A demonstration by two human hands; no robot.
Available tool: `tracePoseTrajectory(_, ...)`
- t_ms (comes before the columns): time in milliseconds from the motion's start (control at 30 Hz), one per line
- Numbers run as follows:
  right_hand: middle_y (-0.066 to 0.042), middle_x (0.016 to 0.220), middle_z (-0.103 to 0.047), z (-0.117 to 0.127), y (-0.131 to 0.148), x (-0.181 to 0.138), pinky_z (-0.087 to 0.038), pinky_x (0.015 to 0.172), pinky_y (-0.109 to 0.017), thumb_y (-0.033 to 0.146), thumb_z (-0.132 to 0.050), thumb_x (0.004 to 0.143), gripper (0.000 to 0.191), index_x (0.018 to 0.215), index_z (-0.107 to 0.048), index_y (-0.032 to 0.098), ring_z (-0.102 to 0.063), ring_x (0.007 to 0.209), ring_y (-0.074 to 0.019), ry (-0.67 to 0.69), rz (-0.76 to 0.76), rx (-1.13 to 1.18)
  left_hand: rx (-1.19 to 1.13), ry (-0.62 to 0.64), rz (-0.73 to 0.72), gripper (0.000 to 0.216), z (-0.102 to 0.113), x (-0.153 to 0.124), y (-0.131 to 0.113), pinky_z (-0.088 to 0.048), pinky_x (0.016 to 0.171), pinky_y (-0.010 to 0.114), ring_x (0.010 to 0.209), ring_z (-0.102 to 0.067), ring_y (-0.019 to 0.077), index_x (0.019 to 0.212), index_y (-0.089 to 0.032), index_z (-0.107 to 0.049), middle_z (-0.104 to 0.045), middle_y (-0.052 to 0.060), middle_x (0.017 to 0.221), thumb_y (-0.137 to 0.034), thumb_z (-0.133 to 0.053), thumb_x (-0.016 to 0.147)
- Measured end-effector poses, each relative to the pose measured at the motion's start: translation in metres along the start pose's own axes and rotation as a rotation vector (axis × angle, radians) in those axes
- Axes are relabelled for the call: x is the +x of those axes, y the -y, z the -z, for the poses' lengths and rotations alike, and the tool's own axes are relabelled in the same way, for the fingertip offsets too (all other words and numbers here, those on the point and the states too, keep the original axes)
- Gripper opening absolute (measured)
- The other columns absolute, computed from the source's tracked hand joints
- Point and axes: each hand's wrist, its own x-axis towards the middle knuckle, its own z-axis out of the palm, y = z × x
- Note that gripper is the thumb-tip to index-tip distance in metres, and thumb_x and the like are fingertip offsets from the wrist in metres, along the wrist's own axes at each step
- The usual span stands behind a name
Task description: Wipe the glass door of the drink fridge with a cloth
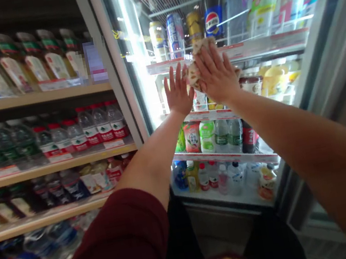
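My right hand (218, 72) lies over a crumpled, patterned beige cloth (194, 74), holding it against the glass door (214, 57) of a lit drinks fridge. Its fingers point upward, and cloth shows above and to the left of them. Just left of the cloth, my left hand (180, 92) is open, fingers spread and palm toward the glass, seemingly resting on it. Behind the glass, close to both hands, a dark cola bottle (213, 6) with a blue label stands on an upper shelf, with cans (175, 35) beside it.
Wooden shelves (36, 97) at the left carry rows of bottles. Lower fridge shelves hold more bottles (208, 136) and jars (274, 80). Metal door frames (114, 64) run up beside the glass. My dark-clad legs (180, 231) are below, near the fridge base.
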Motion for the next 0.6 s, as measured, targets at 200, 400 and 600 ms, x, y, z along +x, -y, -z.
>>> tracePoseTrajectory(200,-0.004,0.179,-0.027,-0.006,0.005,-0.020,-0.016,0.135,-0.068,0.033,-0.038,0.103,0.077,0.175,-0.012,0.028,-0.016,0.167,-0.0357,0.017,0.042,0.085,-0.028,-0.074,-0.043,0.067,0.022,-0.010,-0.059,-0.011,0.139,0.032,0.166,0.005,0.0115,0.174,-0.017,0.008,-0.009,-0.001,0.183,-0.029,-0.007,0.111)
tracePoseTrajectory(400,-0.003,0.172,-0.042,0.009,-0.016,-0.013,-0.023,0.137,-0.057,0.027,-0.054,0.096,0.080,0.172,-0.029,0.028,-0.029,0.164,-0.0316,0.136,0.132,0.120,-0.096,-0.015,-0.120,0.064,0.003,-0.015,-0.088,-0.011,0.139,0.034,0.167,-0.004,0.0137,0.175,-0.021,-0.003,-0.024,0.001,0.180,-0.032,-0.007,0.112)
tracePoseTrajectory(600,-0.009,0.163,-0.055,0.063,-0.085,-0.029,-0.033,0.131,-0.054,0.025,-0.046,0.101,0.054,0.153,-0.058,0.018,-0.048,0.153,-0.0289,0.102,0.209,0.075,-0.048,0.030,-0.128,0.061,-0.019,-0.014,-0.088,-0.008,0.141,0.045,0.168,-0.008,0.0254,0.169,-0.020,-0.038,-0.025,0.003,0.179,-0.038,-0.036,0.110)
